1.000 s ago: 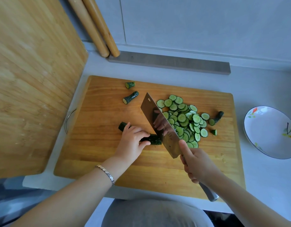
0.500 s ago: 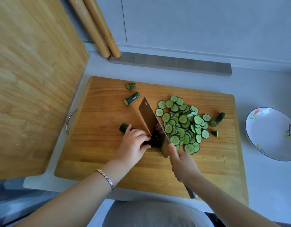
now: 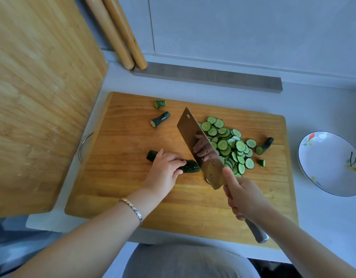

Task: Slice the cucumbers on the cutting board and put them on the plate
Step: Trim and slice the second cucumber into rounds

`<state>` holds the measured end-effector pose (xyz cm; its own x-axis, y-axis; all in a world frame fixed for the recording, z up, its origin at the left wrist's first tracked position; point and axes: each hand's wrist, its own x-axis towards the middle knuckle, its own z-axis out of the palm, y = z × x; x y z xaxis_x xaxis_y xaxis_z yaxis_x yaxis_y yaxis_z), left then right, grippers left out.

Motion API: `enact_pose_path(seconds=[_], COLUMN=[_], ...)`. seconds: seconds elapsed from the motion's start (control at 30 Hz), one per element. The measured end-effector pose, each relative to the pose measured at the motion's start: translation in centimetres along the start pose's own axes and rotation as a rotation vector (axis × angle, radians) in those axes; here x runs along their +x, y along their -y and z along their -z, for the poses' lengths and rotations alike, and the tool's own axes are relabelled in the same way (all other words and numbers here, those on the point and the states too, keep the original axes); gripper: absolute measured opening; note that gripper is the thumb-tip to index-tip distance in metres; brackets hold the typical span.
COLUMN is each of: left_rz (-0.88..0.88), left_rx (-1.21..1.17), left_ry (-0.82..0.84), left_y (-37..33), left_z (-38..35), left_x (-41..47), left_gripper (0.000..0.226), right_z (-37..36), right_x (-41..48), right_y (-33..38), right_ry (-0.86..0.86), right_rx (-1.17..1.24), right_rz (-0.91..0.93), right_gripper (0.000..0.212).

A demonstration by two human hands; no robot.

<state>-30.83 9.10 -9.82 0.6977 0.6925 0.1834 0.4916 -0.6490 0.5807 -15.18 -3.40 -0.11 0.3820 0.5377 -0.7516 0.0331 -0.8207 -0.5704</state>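
Observation:
A dark green cucumber (image 3: 190,166) lies on the wooden cutting board (image 3: 121,177), pinned under my left hand (image 3: 165,169). My right hand (image 3: 242,194) grips the handle of a cleaver (image 3: 199,145), whose blade is lifted and tilted just right of the cucumber's cut end. A heap of cucumber slices (image 3: 228,144) lies to the right of the blade. Cut end pieces rest at the board's back (image 3: 160,119) and right (image 3: 266,144). The white flowered plate (image 3: 321,177) sits empty on the counter to the right.
A second large wooden board (image 3: 38,97) leans at the left. Two rolling pins (image 3: 121,33) stand against the back wall beside a grey strip (image 3: 209,77). A metal handle loop (image 3: 82,147) sticks out at the cutting board's left edge.
The cleaver went down through the cucumber half a second ago and is now raised and tilted again. My left hand has stayed on the cucumber.

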Motion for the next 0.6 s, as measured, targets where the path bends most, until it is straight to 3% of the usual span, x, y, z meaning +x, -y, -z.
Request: enact_pose_path(seconds=[0.6], left_rz=[-0.023], left_rx=[0.001], left_ry=[0.008], left_y=[-0.1], left_z=[0.2], left_x=[0.0], left_gripper=[0.035], right_z=[-2.9], right_x=[2.4], right_y=[-1.5], right_ry=[-0.008], right_rx=[-0.166], right_rz=[0.069], right_gripper=[0.052])
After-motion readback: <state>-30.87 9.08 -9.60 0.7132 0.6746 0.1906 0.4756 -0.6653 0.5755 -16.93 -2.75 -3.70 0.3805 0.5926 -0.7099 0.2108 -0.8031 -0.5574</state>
